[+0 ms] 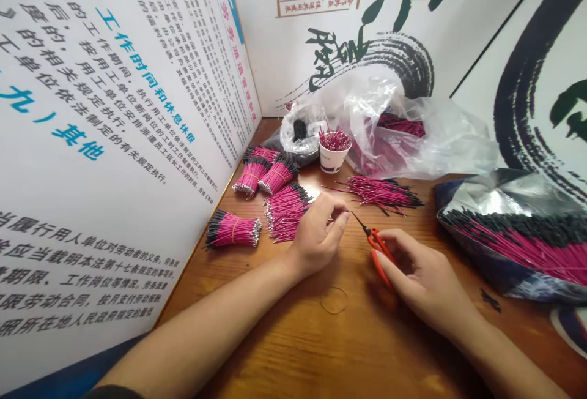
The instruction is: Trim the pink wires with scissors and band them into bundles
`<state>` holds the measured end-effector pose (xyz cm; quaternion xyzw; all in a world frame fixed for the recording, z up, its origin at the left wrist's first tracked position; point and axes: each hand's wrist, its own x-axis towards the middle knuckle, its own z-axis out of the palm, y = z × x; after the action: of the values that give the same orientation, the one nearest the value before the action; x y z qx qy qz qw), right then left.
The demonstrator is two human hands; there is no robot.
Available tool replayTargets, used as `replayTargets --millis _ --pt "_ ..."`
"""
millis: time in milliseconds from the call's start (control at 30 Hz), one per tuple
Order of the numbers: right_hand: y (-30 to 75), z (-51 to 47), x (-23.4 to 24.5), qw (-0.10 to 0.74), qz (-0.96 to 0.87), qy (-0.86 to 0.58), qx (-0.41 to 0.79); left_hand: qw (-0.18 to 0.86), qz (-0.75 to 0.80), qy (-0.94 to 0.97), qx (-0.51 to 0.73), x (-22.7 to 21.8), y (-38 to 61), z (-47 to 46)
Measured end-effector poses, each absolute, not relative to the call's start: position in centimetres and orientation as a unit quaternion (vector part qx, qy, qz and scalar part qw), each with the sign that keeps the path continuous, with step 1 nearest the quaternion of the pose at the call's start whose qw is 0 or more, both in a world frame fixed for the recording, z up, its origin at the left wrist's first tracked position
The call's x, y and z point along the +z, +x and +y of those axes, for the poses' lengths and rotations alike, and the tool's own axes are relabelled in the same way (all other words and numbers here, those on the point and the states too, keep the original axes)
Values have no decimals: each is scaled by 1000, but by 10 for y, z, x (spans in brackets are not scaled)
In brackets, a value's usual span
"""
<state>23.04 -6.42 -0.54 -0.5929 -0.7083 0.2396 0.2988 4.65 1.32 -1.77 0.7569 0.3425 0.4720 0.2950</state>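
My left hand [318, 234] rests on the wooden table [293, 350] with its fingers pinched together beside a bundle of pink wires [285, 209]; what they pinch is too small to make out. My right hand [424, 279] is closed round small orange snips [373, 243], whose dark tip points at the left fingertips. A loose pile of pink wires [383, 192] lies just beyond both hands. A thin rubber band [334, 300] lies on the wood between my forearms.
Banded pink wire bundles [233, 231] [263, 172] lie by the printed board [105, 142] at left. A white cup of wire pieces [334, 149] and clear plastic bags [403, 130] stand behind. A bag of black-tipped pink wires [518, 240] fills the right.
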Motion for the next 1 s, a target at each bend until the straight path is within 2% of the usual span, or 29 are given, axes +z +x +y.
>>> replayTargets --millis 533,1000 --pt "230 -64 -3 297 -719 -596 202 371 338 730 464 -22 48 13" --pt "231 -65 -3 292 -716 -598 212 354 336 737 467 -19 48 12"
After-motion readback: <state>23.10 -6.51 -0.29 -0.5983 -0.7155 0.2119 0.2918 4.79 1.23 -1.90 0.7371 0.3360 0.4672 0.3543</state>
